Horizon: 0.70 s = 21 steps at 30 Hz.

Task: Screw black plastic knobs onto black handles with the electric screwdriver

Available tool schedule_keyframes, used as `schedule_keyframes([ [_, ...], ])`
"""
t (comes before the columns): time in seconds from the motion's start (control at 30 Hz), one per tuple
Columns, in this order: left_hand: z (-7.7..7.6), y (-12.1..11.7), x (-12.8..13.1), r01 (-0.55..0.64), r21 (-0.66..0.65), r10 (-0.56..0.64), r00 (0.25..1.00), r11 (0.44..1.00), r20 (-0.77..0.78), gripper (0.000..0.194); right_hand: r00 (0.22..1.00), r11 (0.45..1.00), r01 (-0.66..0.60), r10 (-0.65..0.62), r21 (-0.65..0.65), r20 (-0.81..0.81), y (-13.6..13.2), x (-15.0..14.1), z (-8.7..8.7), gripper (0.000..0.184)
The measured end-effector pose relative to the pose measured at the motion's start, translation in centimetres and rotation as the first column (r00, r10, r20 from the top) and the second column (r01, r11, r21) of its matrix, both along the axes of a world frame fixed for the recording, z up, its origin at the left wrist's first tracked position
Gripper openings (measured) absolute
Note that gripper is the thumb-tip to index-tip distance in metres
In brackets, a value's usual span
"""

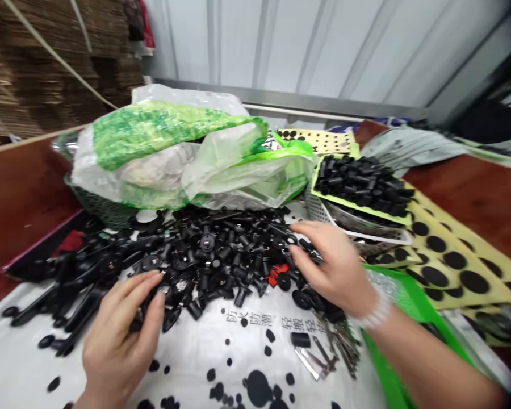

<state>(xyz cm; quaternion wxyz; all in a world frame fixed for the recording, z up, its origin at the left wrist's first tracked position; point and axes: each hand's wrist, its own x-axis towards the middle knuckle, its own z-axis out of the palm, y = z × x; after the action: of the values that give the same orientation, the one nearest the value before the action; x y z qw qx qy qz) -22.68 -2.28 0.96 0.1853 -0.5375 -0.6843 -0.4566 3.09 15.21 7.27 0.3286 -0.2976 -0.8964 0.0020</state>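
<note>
Left hand (121,329) and right hand (336,267) are hovering at many loose black parts (216,263), fingers narrowly parted, grip unclear; black cylinders (361,179) are filling a yellow tray (361,208).

Passage between left hand (121,332) and right hand (336,270) over white sheet (191,352); black heap (216,263) blocks beyond, plastic bags (153,133) behind.

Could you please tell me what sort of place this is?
Probably a workshop, judging by the heap of black parts, the yellow sheets with black discs, and the stacked cardboard at back left.
</note>
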Motion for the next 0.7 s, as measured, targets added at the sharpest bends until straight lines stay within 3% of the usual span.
schedule_keyframes([
  [0.13, -1.7, 1.6, 0.8, 0.203, -0.03, -0.204, 0.977, 0.979, -0.058, 0.022, 0.959, 0.982, 0.077, -0.027, -0.17, 0.281, 5.0, -6.6, -1.3, 0.033],
  [0.27, -3.5, 2.1, -0.2, 0.233, -0.083, -0.237, 0.971, 0.969, -0.039, 0.017, 0.895, 0.944, 0.115, 0.036, -0.308, 0.445, 8.5, -12.9, -2.1, 0.062],
  [0.33, -3.9, 2.0, -0.6, 0.224, -0.1, -0.226, 0.974, 0.969, -0.008, 0.015, 0.864, 0.923, 0.151, 0.051, -0.354, 0.501, 9.1, -14.4, -2.2, 0.053],
  [0.47, -3.6, 1.9, -0.4, 0.226, -0.125, -0.225, 0.974, 0.966, 0.025, 0.014, 0.85, 0.904, 0.139, 0.101, -0.404, 0.518, 9.5, -14.7, -2.0, 0.034],
  [0.7, -3.7, 2.1, -0.5, 0.242, -0.105, -0.244, 0.97, 0.965, -0.003, 0.012, 0.951, 0.907, 0.033, 0.1, -0.42, 0.291, 7.5, -10.2, -0.6, 0.041],
])
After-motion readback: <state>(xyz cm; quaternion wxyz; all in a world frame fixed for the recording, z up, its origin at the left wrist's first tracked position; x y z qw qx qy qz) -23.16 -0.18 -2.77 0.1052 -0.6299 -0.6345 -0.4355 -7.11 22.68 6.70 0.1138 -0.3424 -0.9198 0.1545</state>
